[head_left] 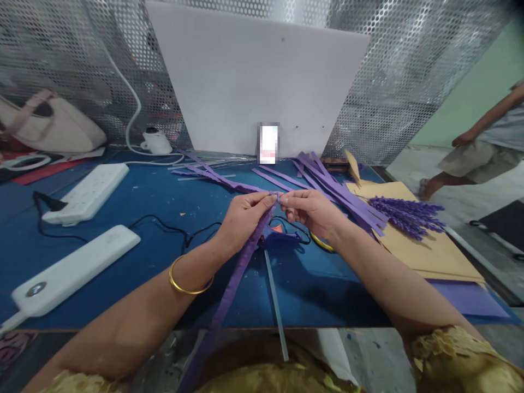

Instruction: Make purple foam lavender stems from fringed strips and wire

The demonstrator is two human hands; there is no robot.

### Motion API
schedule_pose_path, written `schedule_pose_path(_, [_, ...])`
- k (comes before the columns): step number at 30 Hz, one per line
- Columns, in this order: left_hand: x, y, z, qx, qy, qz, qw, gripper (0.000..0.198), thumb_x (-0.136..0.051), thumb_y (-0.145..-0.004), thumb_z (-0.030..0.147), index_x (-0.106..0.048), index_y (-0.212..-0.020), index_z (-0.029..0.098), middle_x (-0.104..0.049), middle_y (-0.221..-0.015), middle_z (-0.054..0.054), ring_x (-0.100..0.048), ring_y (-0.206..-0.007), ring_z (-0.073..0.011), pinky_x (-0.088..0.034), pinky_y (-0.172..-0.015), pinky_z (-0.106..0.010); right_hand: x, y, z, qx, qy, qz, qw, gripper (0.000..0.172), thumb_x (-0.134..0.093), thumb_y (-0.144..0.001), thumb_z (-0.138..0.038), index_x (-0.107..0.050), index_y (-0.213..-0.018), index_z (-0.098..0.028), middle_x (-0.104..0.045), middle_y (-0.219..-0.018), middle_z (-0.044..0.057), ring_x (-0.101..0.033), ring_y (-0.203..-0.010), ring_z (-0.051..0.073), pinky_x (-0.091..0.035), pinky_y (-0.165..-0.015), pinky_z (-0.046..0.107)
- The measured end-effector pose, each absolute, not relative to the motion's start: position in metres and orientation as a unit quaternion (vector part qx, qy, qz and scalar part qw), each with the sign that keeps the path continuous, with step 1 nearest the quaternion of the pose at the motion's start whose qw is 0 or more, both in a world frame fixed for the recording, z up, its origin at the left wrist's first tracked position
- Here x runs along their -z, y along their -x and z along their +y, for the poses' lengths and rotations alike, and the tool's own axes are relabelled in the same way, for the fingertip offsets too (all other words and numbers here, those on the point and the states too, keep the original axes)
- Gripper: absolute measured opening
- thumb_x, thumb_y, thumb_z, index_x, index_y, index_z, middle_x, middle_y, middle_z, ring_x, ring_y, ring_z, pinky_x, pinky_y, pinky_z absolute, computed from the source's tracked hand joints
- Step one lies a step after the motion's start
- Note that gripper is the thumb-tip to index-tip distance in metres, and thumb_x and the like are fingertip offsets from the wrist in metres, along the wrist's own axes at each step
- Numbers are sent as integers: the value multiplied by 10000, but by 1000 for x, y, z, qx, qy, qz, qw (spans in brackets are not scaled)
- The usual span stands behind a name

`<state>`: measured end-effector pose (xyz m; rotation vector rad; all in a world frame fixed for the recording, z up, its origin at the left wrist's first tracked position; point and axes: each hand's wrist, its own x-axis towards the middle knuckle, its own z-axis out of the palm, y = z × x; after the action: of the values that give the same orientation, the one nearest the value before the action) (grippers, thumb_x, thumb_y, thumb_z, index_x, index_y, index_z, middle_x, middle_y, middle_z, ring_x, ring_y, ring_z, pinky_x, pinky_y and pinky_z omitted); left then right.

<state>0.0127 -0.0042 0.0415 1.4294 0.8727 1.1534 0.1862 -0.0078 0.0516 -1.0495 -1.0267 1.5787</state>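
Observation:
My left hand (241,215) is closed on a long purple paper strip (235,275), which runs down past the table's front edge towards my lap. Thumb and fingers of my right hand (314,212) are pinched at the strip's upper end, against the left fingertips. What the tip looks like between the fingers is too small to make out. Below both hands lies a blue glue gun (280,238), partly hidden by the strip. A translucent glue stick (275,303) sticks out of it towards me.
More purple strips (339,191) lie at the back right. Purple flower sprigs (409,215) rest on brown paper (434,259). A lit phone (268,143) leans on a white board (262,76). At left are a power strip (88,194), a white device (77,270) and cables. Someone (487,142) stands at right.

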Motion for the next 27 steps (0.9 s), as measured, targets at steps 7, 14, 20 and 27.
schedule_pose_path(7, [-47, -16, -8, -490, -550, 362, 571, 310, -794, -722, 496, -802, -808, 199, -700, -727, -28, -570, -660, -148, -449, -631, -259, -52, -184, -8, -685, 402, -391, 465, 202, -851, -639, -245, -686, -689, -140, -588, -599, -30, -478, -491, 44, -460, -502, 178])
schedule_pose_path(14, [-47, -17, -7, -483, -444, 383, 651, 288, -855, -594, 399, -778, -722, 153, -697, -721, -41, -535, -614, -120, -400, -558, -243, -50, -182, -9, -586, 425, -449, 524, 205, -837, -639, -295, -687, -660, -155, -576, -575, -29, -493, -500, 69, -440, -532, 225])
schedule_pose_path(20, [-48, -17, -8, -488, -458, 411, 620, 195, -802, -604, 331, -759, -653, 148, -660, -649, -26, -490, -575, -114, -359, -540, -253, -49, -179, -12, -481, 442, -519, 552, 148, -793, -685, -277, -691, -673, -169, -612, -597, -22, -512, -523, 91, -455, -581, 260])
schedule_pose_path(27, [-42, -18, -8, -504, -497, 421, 567, 165, -765, -649, 326, -755, -621, 164, -622, -593, -15, -465, -559, -113, -341, -542, -256, -48, -176, -21, -278, 484, -632, 538, 90, -667, -792, -216, -654, -709, -185, -582, -575, -25, -495, -535, 110, -379, -529, 261])
